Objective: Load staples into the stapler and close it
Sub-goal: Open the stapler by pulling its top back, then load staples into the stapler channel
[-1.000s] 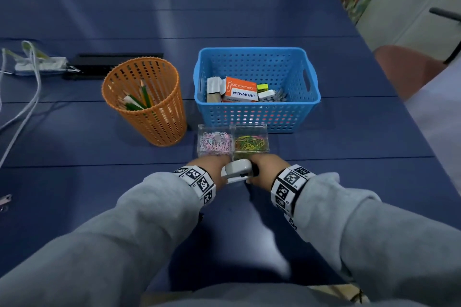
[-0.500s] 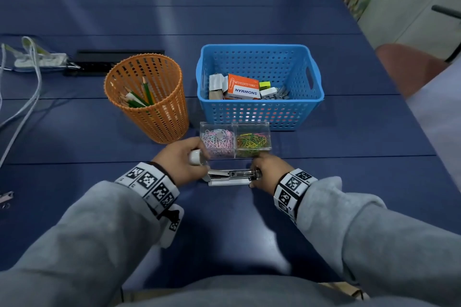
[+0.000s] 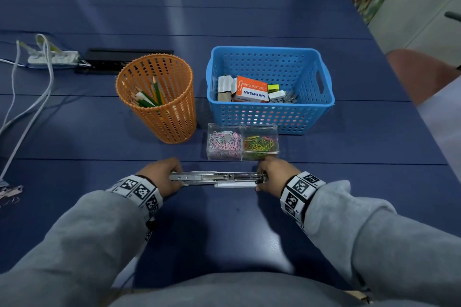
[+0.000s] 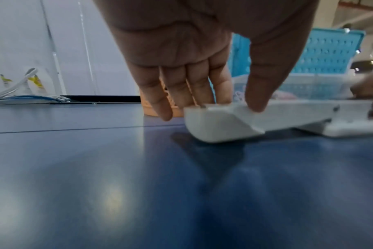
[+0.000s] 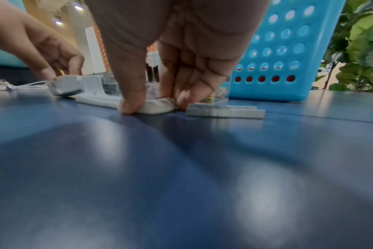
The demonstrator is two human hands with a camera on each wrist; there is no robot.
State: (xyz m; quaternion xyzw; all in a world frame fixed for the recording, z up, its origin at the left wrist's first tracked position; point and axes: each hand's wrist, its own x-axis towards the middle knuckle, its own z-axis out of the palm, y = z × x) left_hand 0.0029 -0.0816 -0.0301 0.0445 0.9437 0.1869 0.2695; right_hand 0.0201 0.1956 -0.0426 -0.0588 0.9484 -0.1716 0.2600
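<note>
Table [image 3: 99, 207], clip box [image 3: 242, 142] behind stapler [image 3: 219, 178]

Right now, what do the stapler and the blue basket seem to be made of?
Stapler: bright, reflective inner rail, likely metal; its matte white shell looks like plastic. Blue basket: even colour, moulded round holes and cut-out handles, likely plastic with a slight sheen.

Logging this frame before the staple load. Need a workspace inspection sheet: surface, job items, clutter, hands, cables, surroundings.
Surface: blue table, glare patches.
Job's things: stapler swung fully open, flat; staple strip beside its right end.
Clutter: orange pencil cup; blue basket of boxes; clear paper-clip box.
Hands: left hand grips the stapler's top; right hand grips its base.
Cables: white leads, far left.
Surroundings: chair, plant.
</note>
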